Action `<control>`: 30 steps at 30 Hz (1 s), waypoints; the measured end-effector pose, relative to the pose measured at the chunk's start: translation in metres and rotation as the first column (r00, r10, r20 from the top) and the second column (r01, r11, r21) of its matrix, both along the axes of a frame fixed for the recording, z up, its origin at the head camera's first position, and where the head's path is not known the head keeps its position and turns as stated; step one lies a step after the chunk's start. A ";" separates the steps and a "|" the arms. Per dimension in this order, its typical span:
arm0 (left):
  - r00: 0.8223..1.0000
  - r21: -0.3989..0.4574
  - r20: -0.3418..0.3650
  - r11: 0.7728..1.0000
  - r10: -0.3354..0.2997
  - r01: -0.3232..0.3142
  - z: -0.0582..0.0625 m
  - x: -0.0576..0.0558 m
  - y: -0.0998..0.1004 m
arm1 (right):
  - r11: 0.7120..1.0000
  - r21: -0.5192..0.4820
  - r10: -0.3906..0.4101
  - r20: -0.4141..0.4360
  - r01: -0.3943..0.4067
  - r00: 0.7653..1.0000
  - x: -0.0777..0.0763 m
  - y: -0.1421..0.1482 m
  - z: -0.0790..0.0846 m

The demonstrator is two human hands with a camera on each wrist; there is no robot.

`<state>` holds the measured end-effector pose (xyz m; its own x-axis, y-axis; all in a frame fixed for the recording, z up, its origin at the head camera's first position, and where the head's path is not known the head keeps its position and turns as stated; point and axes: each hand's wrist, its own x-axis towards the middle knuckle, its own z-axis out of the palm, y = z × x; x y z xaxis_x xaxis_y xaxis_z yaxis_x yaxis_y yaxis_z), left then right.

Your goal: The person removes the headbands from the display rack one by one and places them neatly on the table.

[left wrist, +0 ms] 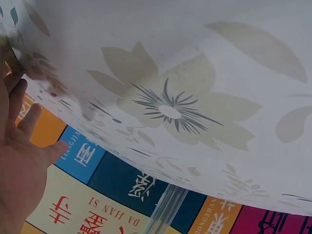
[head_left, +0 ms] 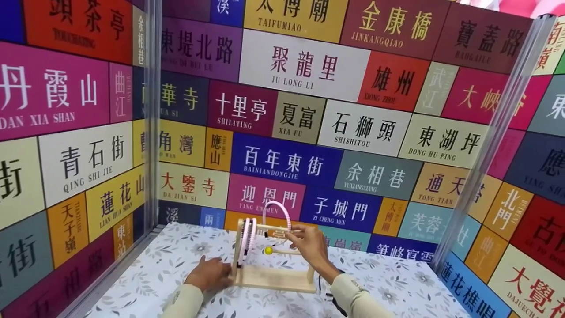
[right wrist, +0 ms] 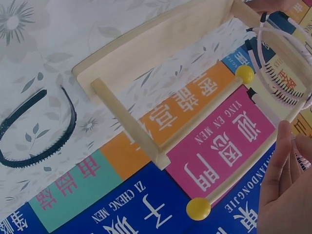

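A wooden headband rack (head_left: 276, 279) with two rods stands on the table. Pink headbands (head_left: 253, 236) hang at the left end of its upper rod. My right hand (head_left: 311, 247) pinches another pink headband (head_left: 278, 204), which arches over that same rod; the right wrist view shows one black tip of this headband (right wrist: 267, 108). Low beside the rack's left upright is my left hand (head_left: 211, 274), its fingers apart and reaching the wood. In the left wrist view only part of the left hand (left wrist: 22, 161) shows, so its contact is mostly hidden.
A black toothed headband (right wrist: 34, 161) lies on the floral tablecloth (right wrist: 53, 58), off the rack's right end. Yellow balls (right wrist: 198, 209) cap the rods. Behind the table rises a panel wall (head_left: 304, 66) of coloured name signs, with metal posts (head_left: 152, 110) at its corners.
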<state>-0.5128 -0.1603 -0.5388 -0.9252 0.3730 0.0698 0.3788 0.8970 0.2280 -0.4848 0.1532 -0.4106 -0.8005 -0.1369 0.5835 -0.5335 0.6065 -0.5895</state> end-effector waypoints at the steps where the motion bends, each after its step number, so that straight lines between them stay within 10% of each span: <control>1: 1.000 -0.010 -0.006 1.000 0.001 -0.001 0.001 0.001 0.000 | 1.000 0.006 -0.004 -0.003 0.004 1.000 0.000 0.002 0.000; 30: 0.999 -0.031 0.018 0.999 0.031 -0.030 0.000 -0.003 0.001 | 0.996 -0.041 -0.085 0.005 0.085 0.996 -0.001 0.059 0.001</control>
